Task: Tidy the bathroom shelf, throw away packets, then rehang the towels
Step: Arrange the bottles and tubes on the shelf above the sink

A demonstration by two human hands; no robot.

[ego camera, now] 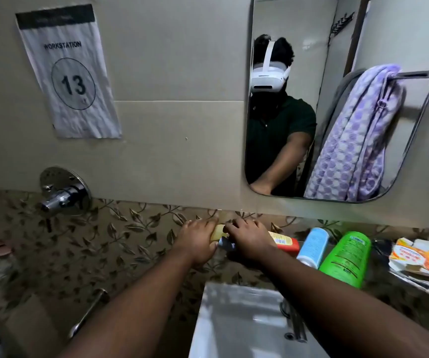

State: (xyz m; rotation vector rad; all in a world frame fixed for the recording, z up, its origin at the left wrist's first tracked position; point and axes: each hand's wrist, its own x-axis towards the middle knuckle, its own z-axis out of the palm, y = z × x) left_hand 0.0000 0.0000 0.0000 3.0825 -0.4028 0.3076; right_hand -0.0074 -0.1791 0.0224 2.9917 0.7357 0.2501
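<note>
Both my hands are at the left end of the bathroom shelf (378, 273). My left hand (199, 241) curls round a pale yellow item (217, 232). My right hand (249, 240) lies over a yellow tube with a red cap (285, 241) and a dark object (225, 245), its fingers bent round them. Further right on the shelf lie a white-and-blue bottle (314, 246) and a green bottle (346, 258). A heap of crumpled orange-and-white packets (420, 262) sits at the right end. A purple checked towel (350, 140) shows in the mirror, draped over a rail.
A mirror (337, 34) hangs above the shelf. A white basin (236, 321) with a tap (294, 324) sits below. A chrome wall valve (62, 193) and a metal bar (88, 312) are at the left. A paper sign (68, 73) hangs on the wall.
</note>
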